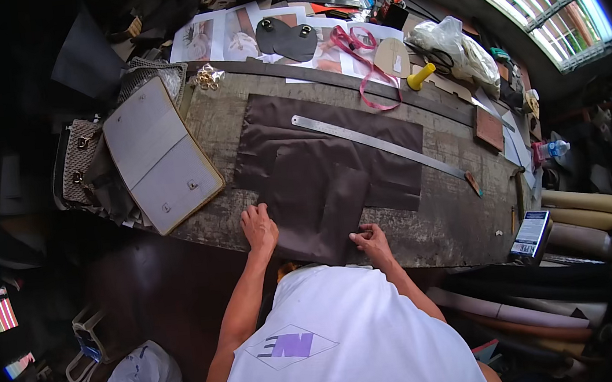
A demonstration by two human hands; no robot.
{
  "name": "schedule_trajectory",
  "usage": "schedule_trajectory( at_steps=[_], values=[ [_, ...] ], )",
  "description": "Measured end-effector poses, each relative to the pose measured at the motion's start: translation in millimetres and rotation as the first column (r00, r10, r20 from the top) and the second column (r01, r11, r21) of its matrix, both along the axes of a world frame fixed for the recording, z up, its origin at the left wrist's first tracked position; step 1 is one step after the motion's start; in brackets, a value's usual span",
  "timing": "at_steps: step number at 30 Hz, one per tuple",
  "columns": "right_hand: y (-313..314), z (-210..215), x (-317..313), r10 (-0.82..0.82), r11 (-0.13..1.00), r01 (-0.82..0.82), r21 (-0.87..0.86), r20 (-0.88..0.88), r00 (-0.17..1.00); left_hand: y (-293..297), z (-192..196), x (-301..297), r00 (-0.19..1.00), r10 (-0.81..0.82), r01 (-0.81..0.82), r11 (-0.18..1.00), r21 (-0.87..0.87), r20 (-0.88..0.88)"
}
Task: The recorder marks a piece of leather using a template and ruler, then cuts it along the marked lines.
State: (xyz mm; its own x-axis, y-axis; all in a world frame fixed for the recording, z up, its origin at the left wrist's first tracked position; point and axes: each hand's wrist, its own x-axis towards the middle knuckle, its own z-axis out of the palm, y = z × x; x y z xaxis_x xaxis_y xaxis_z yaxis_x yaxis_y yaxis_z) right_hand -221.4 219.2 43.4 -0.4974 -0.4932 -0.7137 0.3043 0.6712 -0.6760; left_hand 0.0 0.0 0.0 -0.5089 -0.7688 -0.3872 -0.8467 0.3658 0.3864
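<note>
A piece of dark brown fabric, perhaps lining cloth, lies at the near edge of the worktable, partly over a wider dark brown piece. My left hand is closed at the near left edge of the upper piece, fingers curled onto it. At its near right corner, my right hand pinches the border between thumb and fingers. Across the wider piece, beyond both hands, lies a long steel ruler, slanting down to the right. A small cutter-like tool rests at the ruler's right end.
The worn worktable carries a grey bag panel at left. Farther back are a long dark bar, pink tape, a yellow funnel-shaped piece and printed photos. A brown block and box sit right.
</note>
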Motion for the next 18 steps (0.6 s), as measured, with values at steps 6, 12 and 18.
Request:
schedule_trajectory(
  at_steps=[6, 12, 18],
  values=[
    [-19.8, 3.3, 4.0, 0.07, 0.997, -0.069, -0.041, 0.025, 0.997, 21.7, 35.4, -21.8, 0.983, 0.18, -0.184, 0.945, -0.27, -0.041],
    [-18.4, 0.4, 9.1, 0.032, 0.978, -0.028, -0.206, 0.018, 0.999, 14.3, 39.9, -27.4, 0.913, 0.405, -0.401, 0.912, 0.086, -0.047],
    [-54.2, 71.6, 10.4, 0.175, 0.908, -0.253, -0.334, -0.245, 0.953, 18.6, 81.2, -16.6, 0.874, 0.359, -0.204, 0.883, 0.423, -0.327]
  ],
)
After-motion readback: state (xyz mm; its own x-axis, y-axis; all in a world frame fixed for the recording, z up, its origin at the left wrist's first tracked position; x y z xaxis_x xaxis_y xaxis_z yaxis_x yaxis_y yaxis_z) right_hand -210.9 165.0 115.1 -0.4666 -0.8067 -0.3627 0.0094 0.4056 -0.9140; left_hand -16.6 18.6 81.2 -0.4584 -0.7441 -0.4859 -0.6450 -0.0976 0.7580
